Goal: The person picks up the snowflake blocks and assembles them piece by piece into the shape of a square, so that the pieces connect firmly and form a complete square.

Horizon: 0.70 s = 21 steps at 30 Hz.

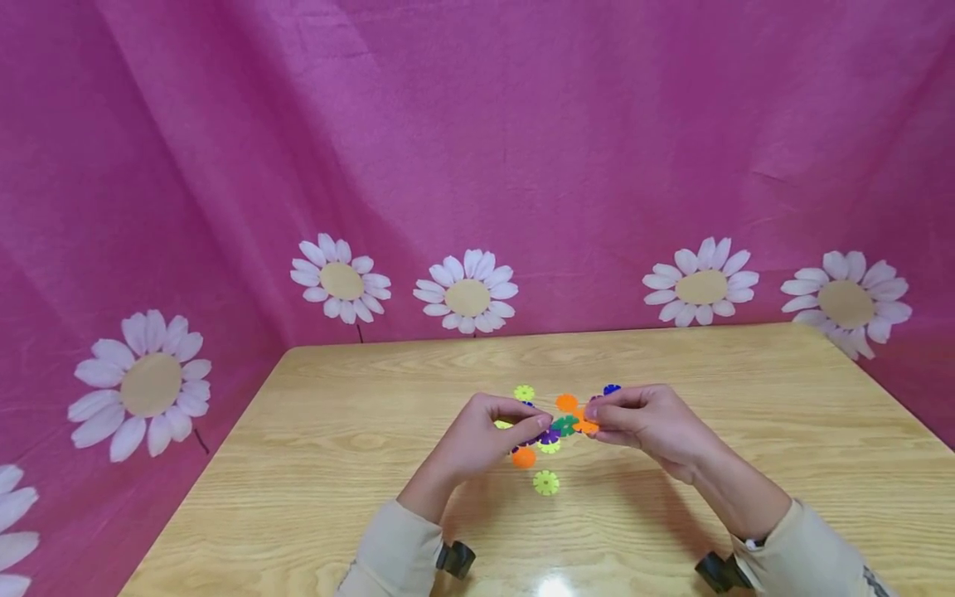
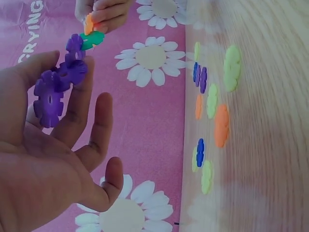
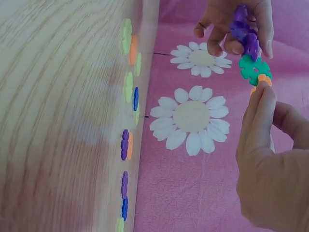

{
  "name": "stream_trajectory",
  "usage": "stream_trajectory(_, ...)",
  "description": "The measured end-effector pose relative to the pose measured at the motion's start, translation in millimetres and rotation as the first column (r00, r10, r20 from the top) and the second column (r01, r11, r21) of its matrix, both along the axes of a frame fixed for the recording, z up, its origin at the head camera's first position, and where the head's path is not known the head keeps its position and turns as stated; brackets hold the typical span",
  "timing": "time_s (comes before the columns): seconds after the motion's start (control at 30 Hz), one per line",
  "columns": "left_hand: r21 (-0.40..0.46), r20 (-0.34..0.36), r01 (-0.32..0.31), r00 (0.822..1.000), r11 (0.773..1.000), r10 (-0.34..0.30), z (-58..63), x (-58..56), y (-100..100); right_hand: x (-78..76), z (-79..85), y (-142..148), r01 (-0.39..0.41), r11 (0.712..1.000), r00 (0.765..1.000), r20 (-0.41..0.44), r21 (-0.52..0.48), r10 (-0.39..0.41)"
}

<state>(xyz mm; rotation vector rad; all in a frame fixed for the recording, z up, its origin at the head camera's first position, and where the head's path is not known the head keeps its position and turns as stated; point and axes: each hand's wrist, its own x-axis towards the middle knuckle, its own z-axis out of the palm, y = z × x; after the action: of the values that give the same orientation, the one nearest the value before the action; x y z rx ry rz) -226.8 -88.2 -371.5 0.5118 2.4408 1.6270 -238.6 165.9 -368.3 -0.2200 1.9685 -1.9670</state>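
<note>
Above the table, both hands hold one chain of notched, flower-shaped plastic discs. Thumb and index finger of my left hand (image 1: 470, 439) pinch the purple discs (image 2: 49, 99) at one end; its other fingers are spread loosely in the left wrist view. A green disc (image 3: 253, 70) is slotted between the purple part and an orange disc (image 2: 89, 23). My right hand (image 1: 664, 423) pinches that orange disc between thumb and fingers, which hide most of it in the right wrist view.
Loose discs lie on the wooden table (image 1: 336, 464) under and around the hands: a yellow-green disc (image 1: 546, 482) nearest me, an orange disc (image 1: 524, 458), a blue disc (image 1: 612, 389) and several others. A pink curtain (image 1: 559, 166) with white flowers stands behind the table.
</note>
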Motion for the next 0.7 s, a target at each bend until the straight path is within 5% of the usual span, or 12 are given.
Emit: stream_trajectory(0.7, 0.060, 0.250, 0.074, 0.964, 0.995, -0.086, 0.0, -3.8, -5.9, -4.0, -1.6, 0.3, -0.174, 0.984, 0.985, 0.022, 0.021, 0.174)
